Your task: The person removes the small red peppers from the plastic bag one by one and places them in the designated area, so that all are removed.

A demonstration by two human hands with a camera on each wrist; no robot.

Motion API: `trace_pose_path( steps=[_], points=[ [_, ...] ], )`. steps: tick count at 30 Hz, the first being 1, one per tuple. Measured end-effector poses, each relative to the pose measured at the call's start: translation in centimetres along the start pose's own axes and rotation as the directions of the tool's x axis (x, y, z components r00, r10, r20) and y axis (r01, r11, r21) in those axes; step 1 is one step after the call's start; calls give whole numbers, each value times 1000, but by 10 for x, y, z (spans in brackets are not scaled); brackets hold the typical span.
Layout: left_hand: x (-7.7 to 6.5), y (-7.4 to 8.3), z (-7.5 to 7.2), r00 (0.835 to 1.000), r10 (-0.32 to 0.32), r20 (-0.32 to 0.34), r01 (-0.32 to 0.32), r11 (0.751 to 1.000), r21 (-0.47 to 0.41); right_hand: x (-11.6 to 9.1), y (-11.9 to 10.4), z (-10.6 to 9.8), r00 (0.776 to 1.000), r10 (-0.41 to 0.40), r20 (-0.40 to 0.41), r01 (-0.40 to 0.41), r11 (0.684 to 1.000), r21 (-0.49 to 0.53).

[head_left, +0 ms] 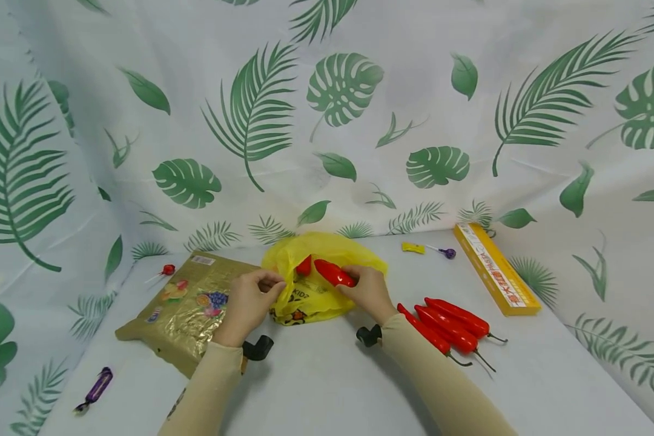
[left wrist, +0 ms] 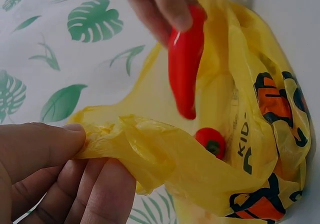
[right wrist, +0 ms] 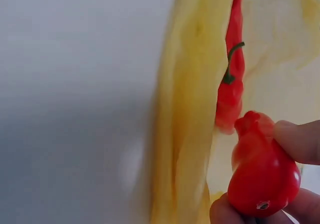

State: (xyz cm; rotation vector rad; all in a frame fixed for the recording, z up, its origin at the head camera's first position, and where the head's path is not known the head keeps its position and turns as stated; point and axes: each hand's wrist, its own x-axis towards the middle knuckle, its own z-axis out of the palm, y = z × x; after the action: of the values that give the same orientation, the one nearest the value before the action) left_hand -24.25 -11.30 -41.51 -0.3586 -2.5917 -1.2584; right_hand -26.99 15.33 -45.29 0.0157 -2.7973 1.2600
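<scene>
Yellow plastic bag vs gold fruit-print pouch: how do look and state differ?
The yellow plastic bag is translucent; the gold fruit-print pouch is opaque. The bag's mouth stands open, its edge pinched by the left hand; the pouch lies unheld. Both are wrinkled and printed.

Bare worktop (head_left: 305, 387) runs right up between your sleeves (head_left: 438, 375) to the yellow bag (head_left: 321, 306), and its mouth gapes! But the held pepper (head_left: 333, 273) in your right hand (head_left: 367, 293) takes up part of that opening, with at least one more pepper (left wrist: 210, 143) inside. Gold packet (head_left: 182, 312) hems in your left; three long peppers (head_left: 448, 329) crowd your right sleeve, then a bare lane, then the long box (head_left: 496, 269). Behind, leafy cloth (head_left: 370, 163) walls everything off.
</scene>
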Motion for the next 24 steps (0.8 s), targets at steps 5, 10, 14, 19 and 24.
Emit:
trace_pose_path(
  steps=[5, 10, 14, 19, 24],
  points=[
    [0, 3, -1, 1000, -13, 5, 13, 1000, -5, -24, 5, -14, 1000, -15, 14, 16, 997, -80],
    [-1, 5, 0, 1000, -9, 7, 9, 1000, -2, -49, 13, -28, 1000, 18, 24, -14, 990, -137],
    [-1, 5, 0, 1000, -12, 7, 12, 1000, 13, -66, 20, -38, 999, 23, 25, -18, 986, -165],
    [-1, 4, 0, 1000, -16, 5, 16, 1000, 8, -85, 29, -55, 999, 29, 25, -24, 983, -184],
    [1, 4, 1, 1000, -12, 5, 13, 1000, -16, -104, 35, -68, 999, 37, 4, -35, 969, -245]
  ],
)
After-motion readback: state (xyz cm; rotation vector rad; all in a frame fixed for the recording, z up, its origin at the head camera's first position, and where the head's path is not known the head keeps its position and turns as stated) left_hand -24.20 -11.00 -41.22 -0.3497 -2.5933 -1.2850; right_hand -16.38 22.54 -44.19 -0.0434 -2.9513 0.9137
